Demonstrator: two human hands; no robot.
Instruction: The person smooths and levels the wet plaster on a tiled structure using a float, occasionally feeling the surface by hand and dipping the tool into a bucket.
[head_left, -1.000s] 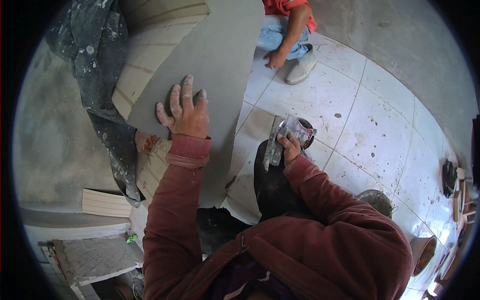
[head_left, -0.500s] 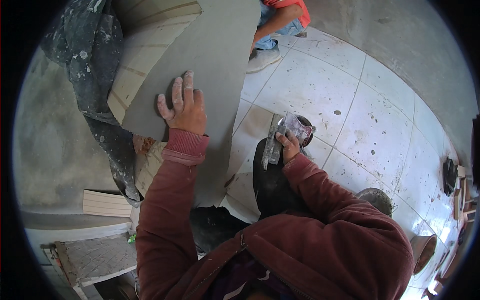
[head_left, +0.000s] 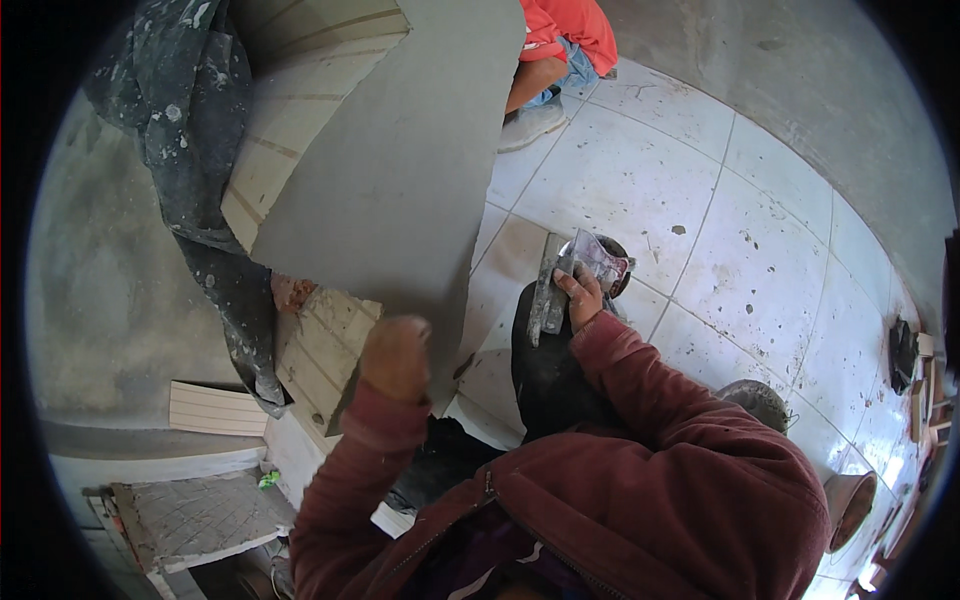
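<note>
My left hand [head_left: 397, 358], blurred by motion, is near the lower edge of a smooth grey plastered surface [head_left: 385, 190]; its fingers are not clear. My right hand [head_left: 581, 296] is closed around a plaster-caked trowel [head_left: 545, 300], held upright above my dark trouser leg. A pale, thin blade-like piece [head_left: 592, 256] with reddish stains shows just beyond the fingers, over a round dark container [head_left: 618, 262]. Left of the plaster lie bare cream grooved panels [head_left: 295, 125] and a rough reddish broken patch [head_left: 292, 293].
A dark, paint-spotted cloth [head_left: 185, 150] drapes at the left. Beyond the plaster, a person in a red top [head_left: 575, 35] crouches on the white tiled floor [head_left: 640, 190]. Buckets [head_left: 755, 402] stand at my right. A mortar-covered board [head_left: 205, 515] sits at the lower left.
My left hand has come off the plastered surface and moved back toward my body. My right hand and trowel have barely moved. The other person's arm has shifted.
</note>
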